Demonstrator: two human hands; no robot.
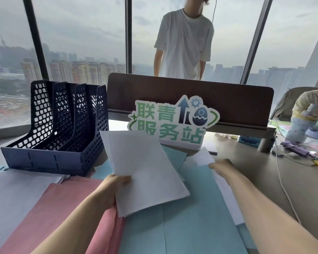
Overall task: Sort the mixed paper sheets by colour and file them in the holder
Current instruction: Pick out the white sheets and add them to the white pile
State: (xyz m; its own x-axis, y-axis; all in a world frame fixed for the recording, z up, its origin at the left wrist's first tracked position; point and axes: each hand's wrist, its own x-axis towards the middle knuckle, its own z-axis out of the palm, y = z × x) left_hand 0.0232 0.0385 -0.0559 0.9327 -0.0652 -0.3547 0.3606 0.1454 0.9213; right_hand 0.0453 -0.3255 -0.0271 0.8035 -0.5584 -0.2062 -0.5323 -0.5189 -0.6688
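Gripping a small stack of white sheets (145, 169) in my left hand (112, 189) — thumb curled over the top face near the lower left corner, the other fingers hidden underneath. The stack is lifted and tilted above the desk, its far edge overlapping the foot of the sign. Beneath my left forearm lies a pile of pink sheets (62, 208), fanned a little at its right edge. Beside it, under both arms, the blue sheets (191, 208) are spread in overlapping layers across the near desk. My right hand (218, 166) reaches forward onto a white sheet (202, 158) lying among the blue ones; the fingertips touch its near edge, but whether they pinch it or only press I cannot tell from this angle. At near left, more pale white sheets (20, 186) lie flat, running up to the holder's base.

Further back on the left stands the dark blue file holder (62, 125) — mesh walls, three upright compartments, none showing any paper. Centre back, a cut-out sign (173, 121) with green characters stands on the desk, in front of a dark brown partition (191, 96). A white cable (283, 184) trails over the right of the desk. Behind the partition a person in a white t-shirt (184, 44) stands against the window.
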